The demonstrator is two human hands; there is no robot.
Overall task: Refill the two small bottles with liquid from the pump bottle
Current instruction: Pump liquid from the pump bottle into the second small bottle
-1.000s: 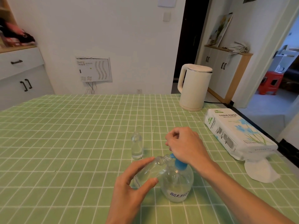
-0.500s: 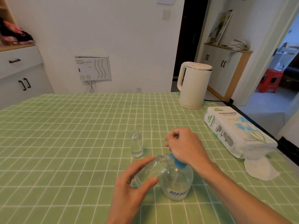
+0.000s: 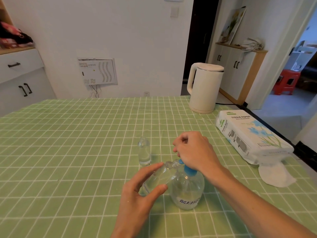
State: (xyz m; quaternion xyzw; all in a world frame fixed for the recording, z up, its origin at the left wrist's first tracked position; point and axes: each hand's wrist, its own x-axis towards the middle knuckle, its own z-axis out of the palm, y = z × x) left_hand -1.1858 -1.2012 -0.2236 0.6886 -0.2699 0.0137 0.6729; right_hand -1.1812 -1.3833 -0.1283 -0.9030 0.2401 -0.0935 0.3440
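Note:
A clear pump bottle (image 3: pixel 187 193) with a blue pump collar stands on the green checked tablecloth near the front. My right hand (image 3: pixel 193 150) rests on top of its pump head, fingers curled over it. My left hand (image 3: pixel 142 191) holds a small clear bottle (image 3: pixel 161 174) tilted, its mouth against the blue nozzle. A second small clear bottle (image 3: pixel 144 152) stands upright just behind, apart from both hands. The pump head itself is hidden under my right hand.
A white kettle (image 3: pixel 204 86) stands at the back right of the table (image 3: pixel 68 152). A tissue paper pack (image 3: pixel 248 136) lies along the right edge, with a white tissue (image 3: pixel 276 175) beside it. Cabinets and a doorway lie beyond.
Almost nothing differs; both hands and the bottles keep their places, and the view has shifted only slightly.

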